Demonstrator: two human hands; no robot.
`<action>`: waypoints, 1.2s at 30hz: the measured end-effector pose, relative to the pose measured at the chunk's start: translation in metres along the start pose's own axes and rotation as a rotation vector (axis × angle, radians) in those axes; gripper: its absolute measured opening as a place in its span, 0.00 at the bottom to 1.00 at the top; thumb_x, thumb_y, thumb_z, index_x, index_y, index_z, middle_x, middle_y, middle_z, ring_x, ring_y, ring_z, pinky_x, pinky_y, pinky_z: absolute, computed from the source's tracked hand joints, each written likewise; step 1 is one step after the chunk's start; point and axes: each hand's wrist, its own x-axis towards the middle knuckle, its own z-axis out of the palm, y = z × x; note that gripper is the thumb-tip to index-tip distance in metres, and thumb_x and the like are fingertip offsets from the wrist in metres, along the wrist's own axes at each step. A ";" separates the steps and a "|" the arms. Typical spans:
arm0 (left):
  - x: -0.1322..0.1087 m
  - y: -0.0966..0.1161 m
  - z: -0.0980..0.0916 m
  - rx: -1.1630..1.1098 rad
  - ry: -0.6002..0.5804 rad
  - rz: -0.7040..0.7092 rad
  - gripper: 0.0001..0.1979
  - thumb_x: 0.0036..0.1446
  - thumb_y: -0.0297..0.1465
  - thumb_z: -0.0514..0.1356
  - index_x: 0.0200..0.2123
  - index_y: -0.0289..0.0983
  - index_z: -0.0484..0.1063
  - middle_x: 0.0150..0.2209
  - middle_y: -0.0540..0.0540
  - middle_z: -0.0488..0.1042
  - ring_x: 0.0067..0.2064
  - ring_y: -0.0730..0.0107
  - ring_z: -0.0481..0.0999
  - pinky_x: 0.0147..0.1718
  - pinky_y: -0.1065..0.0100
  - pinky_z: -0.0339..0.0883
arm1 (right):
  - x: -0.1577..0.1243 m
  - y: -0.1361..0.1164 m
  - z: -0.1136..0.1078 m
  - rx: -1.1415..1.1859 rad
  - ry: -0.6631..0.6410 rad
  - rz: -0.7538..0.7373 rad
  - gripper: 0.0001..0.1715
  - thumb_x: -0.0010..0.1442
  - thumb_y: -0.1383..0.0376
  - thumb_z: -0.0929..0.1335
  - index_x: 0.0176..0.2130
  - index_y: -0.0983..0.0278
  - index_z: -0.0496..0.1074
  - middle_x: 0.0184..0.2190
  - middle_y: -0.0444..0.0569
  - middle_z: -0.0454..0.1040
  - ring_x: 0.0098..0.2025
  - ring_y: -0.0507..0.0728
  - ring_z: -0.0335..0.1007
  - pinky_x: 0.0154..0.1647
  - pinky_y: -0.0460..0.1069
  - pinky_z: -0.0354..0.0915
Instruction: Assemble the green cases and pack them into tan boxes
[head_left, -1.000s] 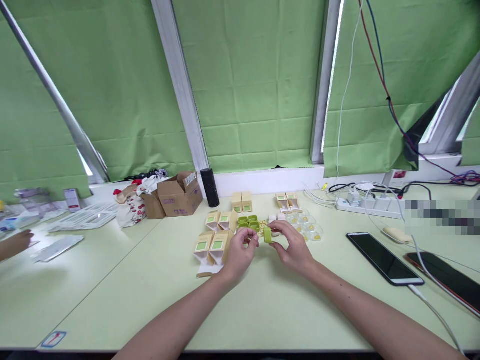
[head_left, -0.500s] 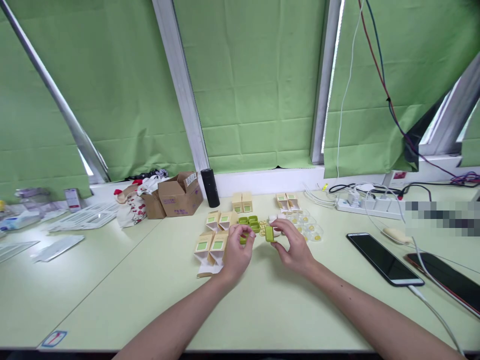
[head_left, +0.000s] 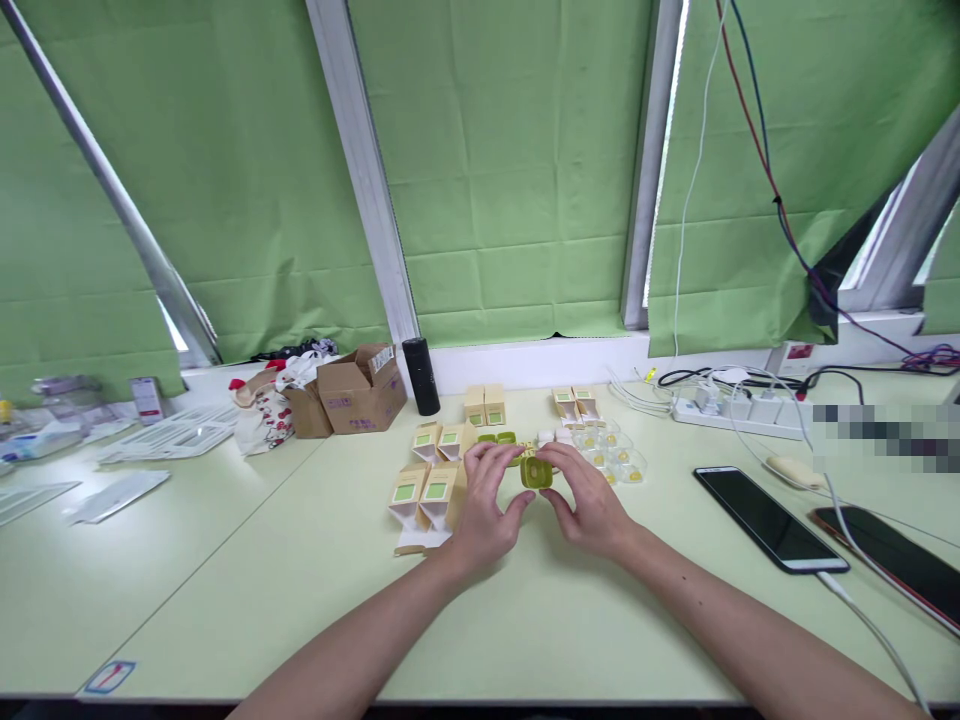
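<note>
A small square green container (head_left: 536, 474) is held up above the table, its hollow side facing me. My left hand (head_left: 487, 500) grips its left edge between thumb and fingers, and my right hand (head_left: 589, 500) pinches the right edge. Behind my left fingers more green containers (head_left: 496, 438) show in part. Some small yellowish pieces lie behind the held container, mostly hidden. White pieces (head_left: 555, 437) sit just beyond my right hand, next to clear plastic packs with yellow centres (head_left: 622, 462). Open-ended cartons with green squares (head_left: 420, 492) stand left of my left hand.
More small cartons (head_left: 484, 405) stand at the back, with others (head_left: 576, 405) to their right. A black cylinder (head_left: 421, 376) and a cardboard box (head_left: 362, 390) are back left. On the right lie a phone (head_left: 770, 517), another phone (head_left: 892, 560), cables and a power strip (head_left: 739, 412).
My left hand has moved right and taken hold of the green container that my right hand alone held. The container has turned so that its hollow side faces me.
</note>
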 end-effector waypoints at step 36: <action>0.001 -0.001 -0.001 0.001 0.039 0.011 0.21 0.66 0.27 0.64 0.61 0.46 0.74 0.56 0.40 0.77 0.62 0.49 0.67 0.62 0.42 0.66 | -0.001 0.005 0.003 -0.161 -0.018 -0.135 0.19 0.72 0.73 0.64 0.58 0.60 0.71 0.59 0.64 0.73 0.60 0.68 0.74 0.52 0.63 0.79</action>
